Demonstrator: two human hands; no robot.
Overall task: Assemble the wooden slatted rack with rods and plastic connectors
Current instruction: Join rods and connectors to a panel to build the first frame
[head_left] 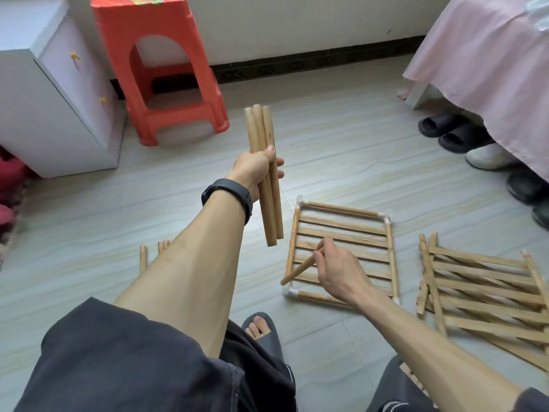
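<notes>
Step in hand: fitting upright rods into the corners of the slatted panel (341, 230), which lies flat on the floor (326, 144) with rods along its near and far edges.
Left hand (257, 171): fingers wrapped round a bundle of rods (263, 129), three of them, held roughly upright in the air well above the floor.
Right hand (338, 270): fingers pinch a single rod (297, 272) near its upper end; the rod slants down to the left over the panel.
Rod tip: close above the near-left corner connector (290, 291), a whitish plastic piece; whether it touches yet I cannot tell.
Next move, as I judge it: stand the single rod upright, line its end with the connector's open socket and push straight down; a slanted entry would likely jam or lift the panel.
After that: probably the same for the other three corners, fed from the bundle.
Waiting parts: loose slatted panels (481, 292) stacked to the right; spare rods (143, 257) partly hidden behind the left forearm.
Progress: early, only one panel framed.
Writing: none legible; the wristband (227, 194) is plain dark, and the red stool (166, 69) has a colourful top, too blurred to read.
</notes>
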